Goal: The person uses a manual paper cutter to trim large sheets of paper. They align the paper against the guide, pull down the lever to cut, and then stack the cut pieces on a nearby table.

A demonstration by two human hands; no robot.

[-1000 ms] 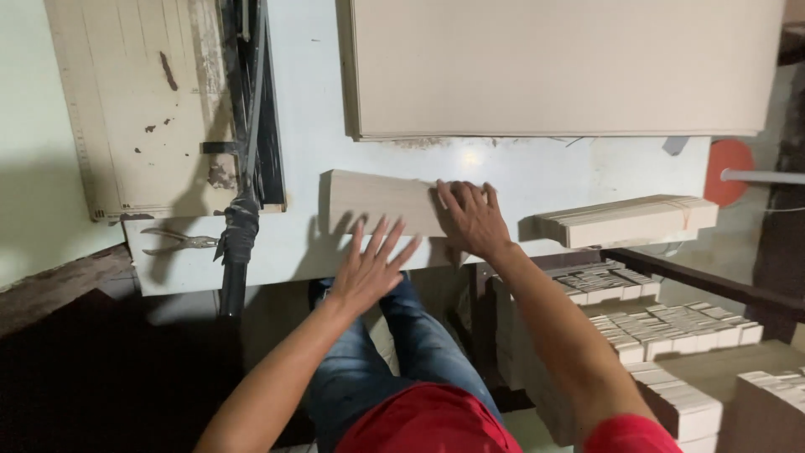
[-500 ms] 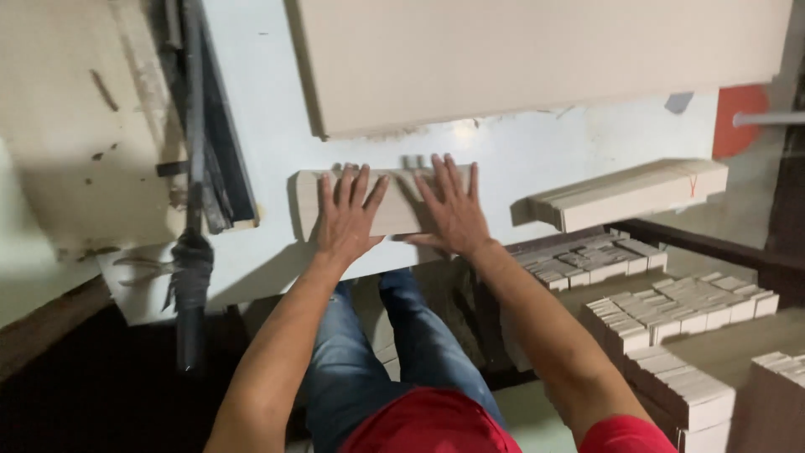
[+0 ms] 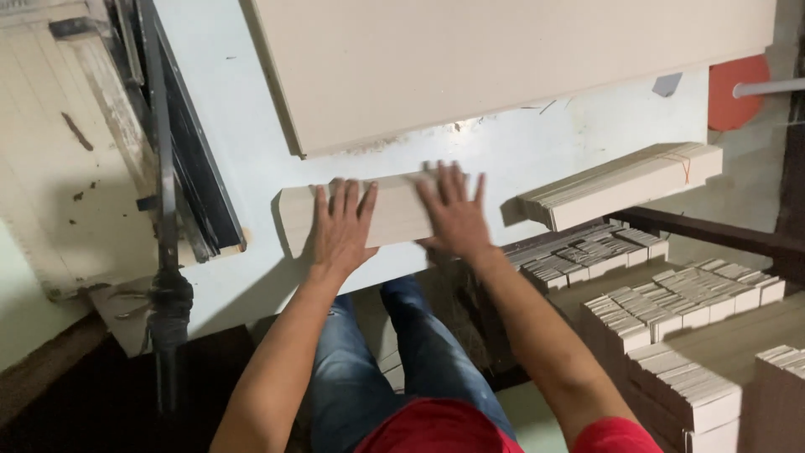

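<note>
Head view: both hands lie flat, palms down and fingers spread, on a stack of cut card strips (image 3: pixel 394 214) that sits on the white worktable (image 3: pixel 251 252) near its front edge. The left hand (image 3: pixel 340 226) presses the left-middle part of the stack; the right hand (image 3: pixel 453 214) presses its right end. Neither hand grips anything: the fingers are splayed wide and rest on top. The stack sits just below a large sheet of beige board (image 3: pixel 503 59) and to the right of the lever paper cutter (image 3: pixel 168 168); whether it touches the sheet cannot be told.

A second bundle of strips (image 3: pixel 620 184), tied with a thin band, lies near the right hand, apart from it, and overhangs the table's right edge. Lower right, many small card stacks (image 3: pixel 671 310) stand in rows.

Judged step: squaring up and steadying the strip stack under both palms. Any next move would call for even pressure on both ends, so the strips stay aligned and do not fan out over the near edge.
</note>
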